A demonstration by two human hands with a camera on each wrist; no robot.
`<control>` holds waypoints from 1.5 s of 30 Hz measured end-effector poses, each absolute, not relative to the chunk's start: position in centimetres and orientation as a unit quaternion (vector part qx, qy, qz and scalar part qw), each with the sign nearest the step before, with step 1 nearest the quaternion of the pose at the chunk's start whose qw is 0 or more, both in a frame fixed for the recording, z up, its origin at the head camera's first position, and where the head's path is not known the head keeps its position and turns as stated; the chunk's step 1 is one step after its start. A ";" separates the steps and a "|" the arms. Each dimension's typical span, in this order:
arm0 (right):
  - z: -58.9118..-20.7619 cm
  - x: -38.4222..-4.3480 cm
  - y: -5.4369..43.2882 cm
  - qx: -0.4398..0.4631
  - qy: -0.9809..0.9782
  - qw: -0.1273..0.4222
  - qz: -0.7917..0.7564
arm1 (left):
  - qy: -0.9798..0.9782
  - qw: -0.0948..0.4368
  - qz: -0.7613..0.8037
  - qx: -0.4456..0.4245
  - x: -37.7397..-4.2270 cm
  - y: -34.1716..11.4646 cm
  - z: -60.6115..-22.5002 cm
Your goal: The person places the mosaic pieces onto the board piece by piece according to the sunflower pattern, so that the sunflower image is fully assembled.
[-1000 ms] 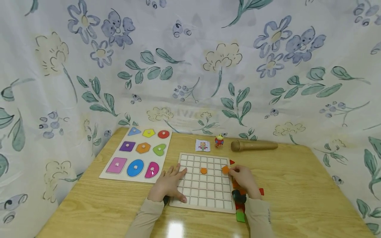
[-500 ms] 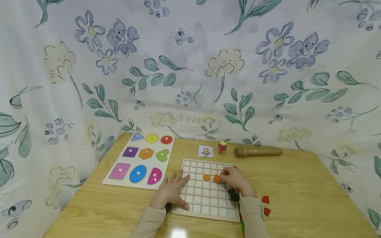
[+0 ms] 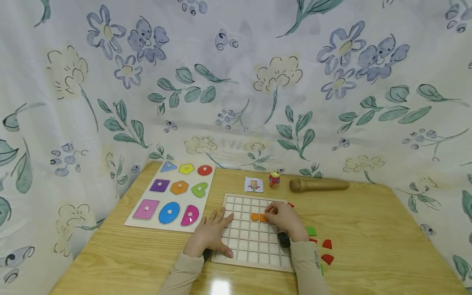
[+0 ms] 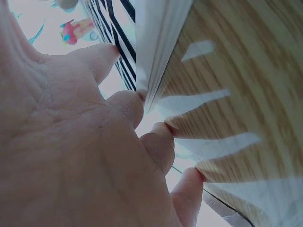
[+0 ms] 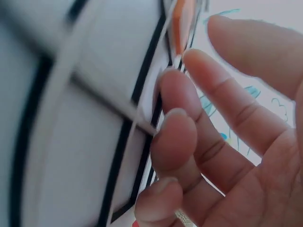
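Note:
My left hand (image 3: 209,234) lies with fingers spread on the left border of a white gridded board (image 3: 243,256); the left wrist view shows its fingertips along the board's side and the tabletop. On the board sits an orange round piece (image 3: 255,217). Directly right of it is an orange square piece (image 3: 263,218), partly covered by my right fingertips. My right hand (image 3: 285,219) is over the board, fingers bent. In the right wrist view an orange piece (image 5: 183,26) lies flat on the grid beside the index fingertip, and the thumb stands apart from that finger.
Red quarter-round pieces (image 3: 327,259) and a green piece (image 3: 311,231) lie right of the board. Behind it are a small patterned card (image 3: 253,184), a toy figure (image 3: 274,179) and a wooden microphone-shaped stick (image 3: 318,185). A knobbed shape puzzle (image 3: 138,222) lies at left.
My right hand has carried the orange square piece leftward from the board's right edge to beside the orange round piece. The left hand stays on the board.

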State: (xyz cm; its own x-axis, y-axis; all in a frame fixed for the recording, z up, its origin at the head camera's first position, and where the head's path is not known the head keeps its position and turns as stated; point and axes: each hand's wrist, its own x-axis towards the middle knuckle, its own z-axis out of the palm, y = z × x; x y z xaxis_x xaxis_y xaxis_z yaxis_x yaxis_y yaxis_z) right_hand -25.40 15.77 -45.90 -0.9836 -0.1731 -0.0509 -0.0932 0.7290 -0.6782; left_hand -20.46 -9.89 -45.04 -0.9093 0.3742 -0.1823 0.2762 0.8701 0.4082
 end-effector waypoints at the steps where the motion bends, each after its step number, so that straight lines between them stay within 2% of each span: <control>1: -46.0 -25.3 15.8 -0.072 0.925 0.057 -0.369 | 0.958 0.128 0.190 0.171 -20.4 -9.9 -45.1; 12: -46.4 -25.5 17.3 -0.100 0.887 0.064 -0.447 | 0.958 0.133 0.191 0.168 -20.5 -9.9 -45.0; 17: -46.1 -24.7 21.0 -0.100 0.850 0.058 -0.513 | 0.957 0.134 0.189 0.172 -20.4 -9.9 -44.8; 22: -46.1 -23.3 25.6 -0.089 0.853 0.044 -0.513 | 0.957 0.134 0.190 0.173 -20.4 -9.7 -44.7; 27: -46.5 -21.8 28.1 -0.091 0.859 0.072 -0.498 | 0.957 0.137 0.185 0.174 -20.6 -9.8 -45.2; 33: -47.3 -21.7 28.1 -0.101 0.859 0.101 -0.491 | 0.958 0.139 0.183 0.174 -20.8 -9.9 -45.5; 39: -47.3 -22.1 27.3 -0.092 0.891 0.064 -0.439 | 0.958 0.135 0.189 0.170 -20.8 -10.0 -45.4; 45: -47.2 -21.8 26.9 -0.050 0.910 0.054 -0.409 | 0.956 0.139 0.197 0.168 -20.7 -10.0 -45.2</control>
State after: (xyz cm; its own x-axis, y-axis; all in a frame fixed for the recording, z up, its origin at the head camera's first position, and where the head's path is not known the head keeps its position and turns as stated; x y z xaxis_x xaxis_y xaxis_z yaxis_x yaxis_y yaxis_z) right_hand -21.77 26.88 -47.16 -0.9891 -0.1352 -0.0583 -0.0462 0.6609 -0.7491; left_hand -20.73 -10.04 -45.15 -0.9051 0.3758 -0.1991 0.2662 0.8657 0.4239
